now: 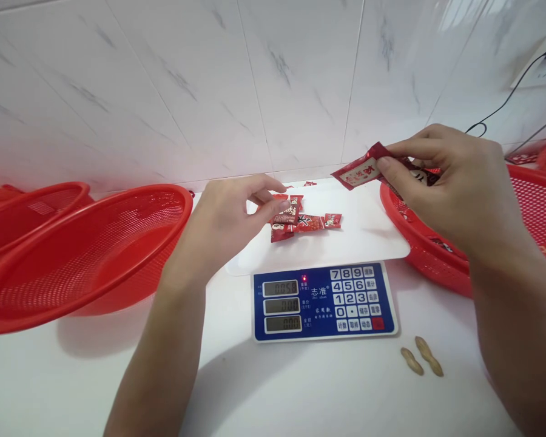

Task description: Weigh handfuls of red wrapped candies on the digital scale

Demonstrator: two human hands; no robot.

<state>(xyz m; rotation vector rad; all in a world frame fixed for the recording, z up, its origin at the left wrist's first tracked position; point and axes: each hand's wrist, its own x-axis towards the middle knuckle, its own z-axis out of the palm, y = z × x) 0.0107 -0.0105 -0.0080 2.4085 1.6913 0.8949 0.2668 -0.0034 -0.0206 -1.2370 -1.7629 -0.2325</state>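
Note:
Over the left part of the scale's white tray (368,243) is my left hand (241,212), its thumb and fingers apart beside a pile of small red snack packets (309,223). Whether its fingertips touch the top packet I cannot tell. My right hand (441,176) pinches a red packet (358,174) between thumb and forefinger, above the right edge of the tray. More dark red wrapping shows under its other fingers. The blue scale panel (325,301) with number keys and three displays faces me.
Red perforated baskets (131,243) stand at the left. Another red basket (532,200), holding some packets, is at the right, partly behind my right forearm. Two peanuts (429,356) lie on the white table (300,388). A tiled wall (209,91) rises behind; a black cable (505,100) hangs at right.

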